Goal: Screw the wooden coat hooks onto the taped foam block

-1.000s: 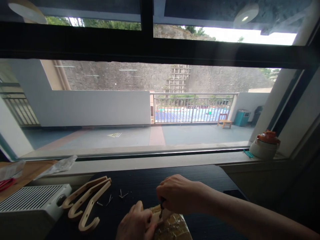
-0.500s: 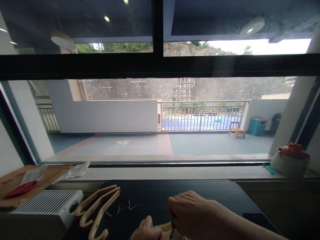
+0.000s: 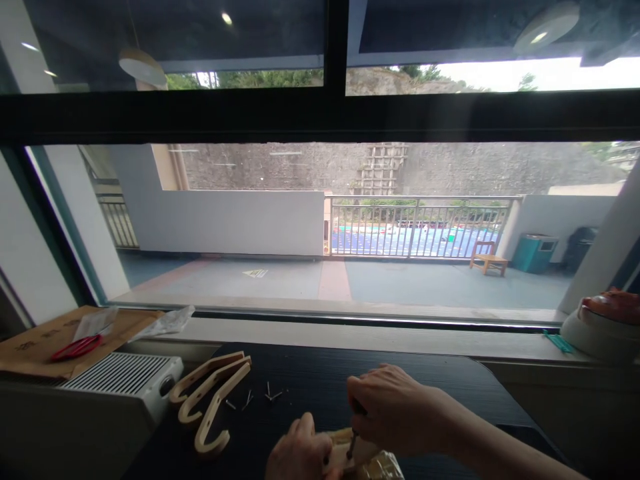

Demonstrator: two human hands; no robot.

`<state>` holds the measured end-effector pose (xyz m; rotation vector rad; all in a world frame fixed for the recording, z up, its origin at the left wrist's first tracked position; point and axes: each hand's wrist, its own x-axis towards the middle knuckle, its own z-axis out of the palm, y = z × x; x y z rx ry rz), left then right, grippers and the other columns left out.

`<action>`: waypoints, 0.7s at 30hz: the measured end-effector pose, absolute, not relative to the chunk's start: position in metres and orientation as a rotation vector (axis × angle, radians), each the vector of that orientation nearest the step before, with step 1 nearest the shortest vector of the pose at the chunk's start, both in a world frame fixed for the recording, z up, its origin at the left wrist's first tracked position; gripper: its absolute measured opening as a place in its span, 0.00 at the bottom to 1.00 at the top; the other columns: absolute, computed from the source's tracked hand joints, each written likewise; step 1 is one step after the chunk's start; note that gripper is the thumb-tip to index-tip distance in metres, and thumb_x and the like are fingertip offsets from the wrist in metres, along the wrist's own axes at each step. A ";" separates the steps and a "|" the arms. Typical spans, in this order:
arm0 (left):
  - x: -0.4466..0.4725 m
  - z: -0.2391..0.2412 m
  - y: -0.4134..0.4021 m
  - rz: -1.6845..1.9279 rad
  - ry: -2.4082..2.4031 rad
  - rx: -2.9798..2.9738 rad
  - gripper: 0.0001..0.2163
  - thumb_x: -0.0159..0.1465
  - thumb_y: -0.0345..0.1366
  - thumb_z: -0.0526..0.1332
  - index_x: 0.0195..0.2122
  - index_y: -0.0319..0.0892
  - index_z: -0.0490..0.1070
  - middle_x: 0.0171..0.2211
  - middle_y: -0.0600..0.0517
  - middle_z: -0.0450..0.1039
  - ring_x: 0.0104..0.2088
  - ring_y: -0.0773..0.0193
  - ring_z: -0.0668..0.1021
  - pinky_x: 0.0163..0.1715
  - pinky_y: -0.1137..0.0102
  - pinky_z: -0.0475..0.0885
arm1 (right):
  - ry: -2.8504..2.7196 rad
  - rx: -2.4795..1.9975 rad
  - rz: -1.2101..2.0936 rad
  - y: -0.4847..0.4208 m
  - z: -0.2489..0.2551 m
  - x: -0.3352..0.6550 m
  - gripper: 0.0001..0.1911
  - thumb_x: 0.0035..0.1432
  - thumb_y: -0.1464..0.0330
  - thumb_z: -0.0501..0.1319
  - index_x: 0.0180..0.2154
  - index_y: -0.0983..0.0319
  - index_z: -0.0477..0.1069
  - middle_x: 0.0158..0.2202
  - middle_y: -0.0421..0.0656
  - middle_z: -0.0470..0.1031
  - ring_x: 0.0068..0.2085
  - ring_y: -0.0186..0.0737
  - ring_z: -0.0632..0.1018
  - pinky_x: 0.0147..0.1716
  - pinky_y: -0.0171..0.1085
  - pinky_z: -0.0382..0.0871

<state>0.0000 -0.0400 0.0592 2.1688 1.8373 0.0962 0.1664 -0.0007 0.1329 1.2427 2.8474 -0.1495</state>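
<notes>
My right hand (image 3: 393, 407) is closed around the dark handle of a screwdriver (image 3: 353, 443), whose metal shaft points down. The tip meets a pale wooden piece (image 3: 340, 458) at the bottom edge of the view. My left hand (image 3: 299, 450) grips that wooden piece from the left, with a dark hole showing near its fingers. Beneath and beside it lies something wrapped in shiny brown tape (image 3: 383, 467), partly cut off by the frame. Several wooden hooks (image 3: 211, 423) lie to the left on the black table. Loose screws (image 3: 270, 395) are scattered between the hooks and my hands.
The black table (image 3: 320, 363) stands against a window sill (image 3: 295, 337). At left are a white slatted box (image 3: 150, 380), a cardboard piece (image 3: 30, 340), red-handled scissors (image 3: 77, 347) and plastic bags (image 3: 167, 321). A round pot (image 3: 595, 333) sits at the sill's right end.
The view has tilted down and turned slightly left, so more of the wooden piece and the taped thing shows. Both hands keep their holds, with the screwdriver still on the wood.
</notes>
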 end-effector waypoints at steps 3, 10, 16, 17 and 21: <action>0.000 0.057 -0.041 0.093 1.833 2.170 0.06 0.54 0.37 0.58 0.31 0.46 0.73 0.36 0.50 0.68 0.42 0.58 0.72 0.36 0.70 0.66 | 2.897 1.113 -0.241 -0.001 0.139 0.168 0.09 0.50 0.70 0.54 0.32 0.61 0.70 0.31 0.43 0.76 0.36 0.42 0.75 0.36 0.38 0.62; 0.000 0.055 -0.039 0.074 1.820 2.158 0.07 0.54 0.38 0.58 0.31 0.45 0.73 0.37 0.49 0.68 0.42 0.58 0.72 0.37 0.69 0.66 | 2.927 1.086 -0.275 -0.002 0.135 0.165 0.09 0.54 0.71 0.51 0.32 0.60 0.70 0.30 0.42 0.75 0.34 0.39 0.74 0.32 0.35 0.60; 0.000 0.056 -0.041 0.127 1.832 2.186 0.05 0.54 0.35 0.58 0.30 0.45 0.73 0.35 0.51 0.68 0.40 0.60 0.72 0.36 0.71 0.65 | 2.869 1.274 -0.178 -0.001 0.125 0.166 0.10 0.56 0.67 0.49 0.33 0.60 0.69 0.28 0.42 0.75 0.30 0.39 0.75 0.27 0.35 0.57; 0.000 0.055 -0.042 0.133 1.834 2.191 0.05 0.53 0.35 0.58 0.30 0.46 0.73 0.34 0.51 0.68 0.40 0.61 0.72 0.36 0.72 0.65 | 2.858 1.282 -0.166 -0.001 0.126 0.166 0.11 0.55 0.67 0.49 0.33 0.60 0.69 0.29 0.43 0.76 0.30 0.40 0.76 0.27 0.35 0.58; -0.001 0.053 -0.042 0.144 1.838 2.205 0.06 0.54 0.35 0.58 0.31 0.47 0.74 0.36 0.51 0.68 0.41 0.61 0.72 0.37 0.72 0.65 | 2.857 1.209 -0.169 -0.003 0.137 0.164 0.13 0.51 0.66 0.53 0.38 0.61 0.69 0.31 0.45 0.77 0.33 0.44 0.76 0.29 0.37 0.61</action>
